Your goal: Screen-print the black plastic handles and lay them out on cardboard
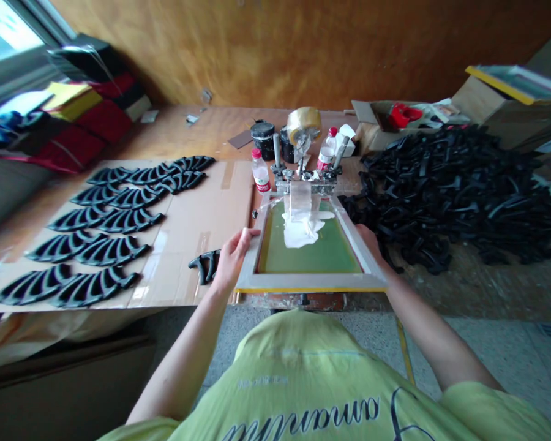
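Note:
A screen printing frame (313, 282) with a green mesh lies in front of me, its far end at a metal hinge clamp (308, 184). My left hand (233, 254) is closed on the frame's left side. On the right side, my right hand (371, 244) grips the frame's edge, its fingers partly hidden. White ink-like paste (300, 233) lies on the mesh, and a pale squeegee-like piece (300, 199) stands at its far end. Beside my left hand, a small group of black curved plastic parts (204, 267) rests on the cardboard. What lies under the frame is hidden.
Rows of black curved parts (96, 251) cover the cardboard sheet (183, 239) at left. A large heap of black parts (454, 190) fills the right. Behind the clamp are two bottles, including a red-capped one (260, 171), dark tubs (262, 141) and a tape roll (303, 124).

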A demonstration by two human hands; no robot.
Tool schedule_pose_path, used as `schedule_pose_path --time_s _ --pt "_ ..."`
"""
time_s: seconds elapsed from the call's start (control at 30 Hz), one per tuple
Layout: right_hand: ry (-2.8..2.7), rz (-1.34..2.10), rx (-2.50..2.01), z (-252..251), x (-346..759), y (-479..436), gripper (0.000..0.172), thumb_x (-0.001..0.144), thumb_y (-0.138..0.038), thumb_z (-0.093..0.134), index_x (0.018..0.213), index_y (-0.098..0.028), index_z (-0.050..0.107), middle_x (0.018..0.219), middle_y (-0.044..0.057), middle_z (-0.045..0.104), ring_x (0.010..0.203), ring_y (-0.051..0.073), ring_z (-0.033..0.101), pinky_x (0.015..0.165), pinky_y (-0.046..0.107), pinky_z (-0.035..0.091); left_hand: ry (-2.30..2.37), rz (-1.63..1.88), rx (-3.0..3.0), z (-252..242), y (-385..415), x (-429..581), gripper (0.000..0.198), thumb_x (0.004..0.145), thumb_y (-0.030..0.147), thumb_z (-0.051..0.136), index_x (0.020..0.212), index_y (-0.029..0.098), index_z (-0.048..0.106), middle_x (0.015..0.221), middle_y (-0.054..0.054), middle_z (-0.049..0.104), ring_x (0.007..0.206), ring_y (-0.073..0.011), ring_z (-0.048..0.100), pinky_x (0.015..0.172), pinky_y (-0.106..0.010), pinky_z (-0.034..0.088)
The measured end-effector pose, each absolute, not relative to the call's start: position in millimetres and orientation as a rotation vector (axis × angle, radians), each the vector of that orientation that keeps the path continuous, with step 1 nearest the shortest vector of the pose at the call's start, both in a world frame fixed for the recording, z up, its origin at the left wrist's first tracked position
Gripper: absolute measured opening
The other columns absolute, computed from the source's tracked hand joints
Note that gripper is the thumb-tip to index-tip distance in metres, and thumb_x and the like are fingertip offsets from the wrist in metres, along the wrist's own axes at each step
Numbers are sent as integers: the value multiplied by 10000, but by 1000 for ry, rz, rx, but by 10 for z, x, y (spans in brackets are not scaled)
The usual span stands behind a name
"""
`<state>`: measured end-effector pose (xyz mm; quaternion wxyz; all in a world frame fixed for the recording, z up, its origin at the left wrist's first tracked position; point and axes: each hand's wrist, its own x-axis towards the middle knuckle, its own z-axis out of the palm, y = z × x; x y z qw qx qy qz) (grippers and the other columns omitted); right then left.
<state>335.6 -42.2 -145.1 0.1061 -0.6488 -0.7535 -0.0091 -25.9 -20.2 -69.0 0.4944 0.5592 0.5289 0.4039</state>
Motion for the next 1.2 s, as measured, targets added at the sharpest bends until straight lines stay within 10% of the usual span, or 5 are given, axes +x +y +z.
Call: schedule_pose_path --time_s 0.17,0.27,0.47,0.7,1.2 --pt "-1907 -36 -1688 -1039 3113 -13 509 891 -324 612 1374 -180 540 1309 133 559 1138 274 572 976 439 488 1341 772 1213 -1418 -426 -304 798 827 527 616 1510 202 363 704 21 639 547 -119 547 497 -211 388" --pt "-2137 -13 -1609 -868 2625 154 599 792 -291 754 1337 -159 543 1361 158 511 1232 324 488 1042 481 426 1445 752 1296 -1682 -407 -279 698 851 455 608 1475 200 429 668 32 618 547 -115 534 512 -208 376" --pt "-2469 225 -1686 -991 2258 -50 109 871 -154 604 949 -166 679 947 108 682 969 270 580 816 373 463 1522 692 1360 -1874 -372 -300 533 867 440 589 1350 216 568 781 -20 689 678 -164 614 600 -244 435" --pt "-2693 313 -1259 -1143 2534 -441 325 785 2 527 970 -186 717 936 70 703 924 213 584 786 319 408 1572 669 1354 -1925 -363 -297 489 851 435 602 1295 230 611 822 -30 711 745 -194 643 644 -267 463" --pt "-2470 213 -1350 -1171 2398 -417 219 839 -145 648 1034 -216 715 928 54 726 895 223 618 783 339 464 1406 793 1187 -1811 -394 -283 632 803 528 633 1313 159 576 708 -6 648 601 -142 576 533 -221 403"
